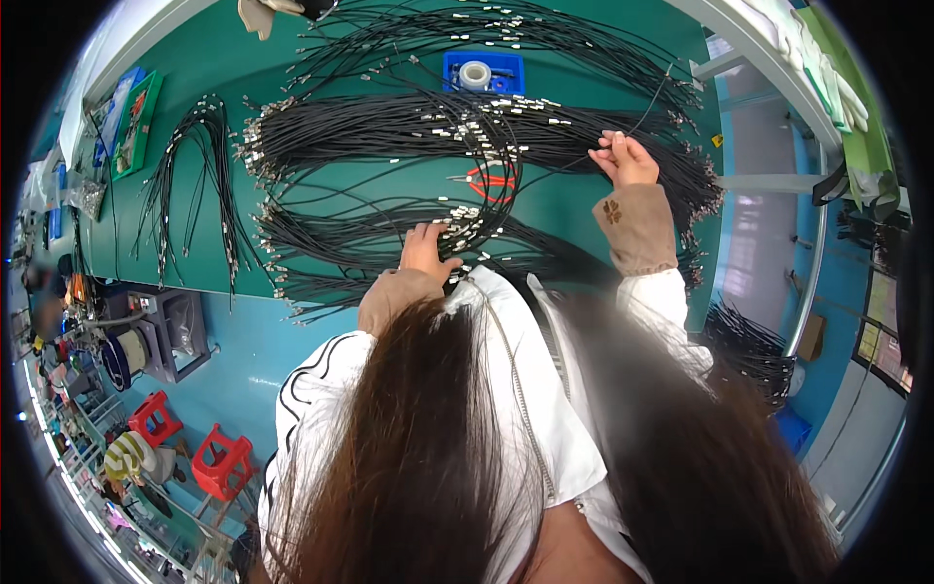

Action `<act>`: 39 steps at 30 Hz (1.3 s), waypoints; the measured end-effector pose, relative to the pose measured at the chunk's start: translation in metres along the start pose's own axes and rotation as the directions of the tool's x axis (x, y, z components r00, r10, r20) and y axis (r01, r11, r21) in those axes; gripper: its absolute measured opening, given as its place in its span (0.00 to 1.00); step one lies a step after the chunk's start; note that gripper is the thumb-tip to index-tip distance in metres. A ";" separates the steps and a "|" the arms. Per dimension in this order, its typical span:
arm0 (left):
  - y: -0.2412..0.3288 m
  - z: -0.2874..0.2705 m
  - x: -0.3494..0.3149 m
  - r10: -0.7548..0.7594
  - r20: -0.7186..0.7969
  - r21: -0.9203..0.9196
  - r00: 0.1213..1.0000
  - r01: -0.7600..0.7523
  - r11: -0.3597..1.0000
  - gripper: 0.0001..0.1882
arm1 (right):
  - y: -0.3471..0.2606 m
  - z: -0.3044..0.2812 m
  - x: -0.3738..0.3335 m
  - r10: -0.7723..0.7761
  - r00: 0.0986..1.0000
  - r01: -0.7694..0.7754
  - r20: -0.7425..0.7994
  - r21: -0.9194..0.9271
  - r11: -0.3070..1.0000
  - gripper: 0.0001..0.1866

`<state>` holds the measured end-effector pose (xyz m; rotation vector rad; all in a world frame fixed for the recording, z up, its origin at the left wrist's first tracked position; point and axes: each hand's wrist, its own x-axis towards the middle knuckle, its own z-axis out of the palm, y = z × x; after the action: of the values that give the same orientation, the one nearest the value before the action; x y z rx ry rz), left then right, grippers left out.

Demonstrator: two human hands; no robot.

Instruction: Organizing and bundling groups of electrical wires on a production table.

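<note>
My left hand lies on the near bundle of black cables, beside its white tags, with its thumb spread from its fingers. At the right end of the large middle bundle, my right hand is closed in a pinch. A single black cable runs from those fingertips up and to the right. Small metal connectors show at the bundle ends. Red-handled pliers lie between the middle and near bundles. My hair and sleeves hide part of the near cables.
Another cable bundle spreads along the far side of the green table. A blue tray holds a white tape roll. More cables lie at left, near a green tray. Red stools stand on the floor.
</note>
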<state>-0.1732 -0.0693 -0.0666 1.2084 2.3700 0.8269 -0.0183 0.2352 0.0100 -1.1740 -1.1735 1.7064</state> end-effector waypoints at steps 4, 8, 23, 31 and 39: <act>-0.015 0.008 -0.010 0.018 -0.006 -0.053 1.000 -0.019 0.998 0.20 | 0.001 -0.007 0.003 -0.043 0.998 0.045 -0.045 0.055 0.997 0.12; -0.024 0.012 -0.003 0.009 -0.003 -0.043 1.000 -0.009 0.999 0.16 | -0.003 -0.012 0.002 -0.122 0.989 0.129 -0.084 0.077 0.989 0.13; -0.040 0.011 0.004 -0.021 0.077 0.029 0.997 0.019 0.999 0.08 | -0.037 -0.043 0.028 -0.372 0.888 0.408 -0.270 0.093 0.908 0.11; -0.042 0.010 0.003 -0.111 0.115 0.022 0.987 0.109 0.994 0.09 | -0.086 -0.094 0.046 -0.430 0.876 0.427 -0.221 -0.063 0.902 0.14; -0.043 0.011 -0.002 -0.042 0.010 0.020 0.999 0.042 0.999 0.10 | -0.164 -0.173 0.072 -0.555 0.793 0.567 -0.251 -0.033 0.823 0.13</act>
<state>-0.1924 -0.0867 -0.1023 1.1631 2.3921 0.7841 0.1365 0.3980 0.1177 -0.8597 -1.1687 1.0875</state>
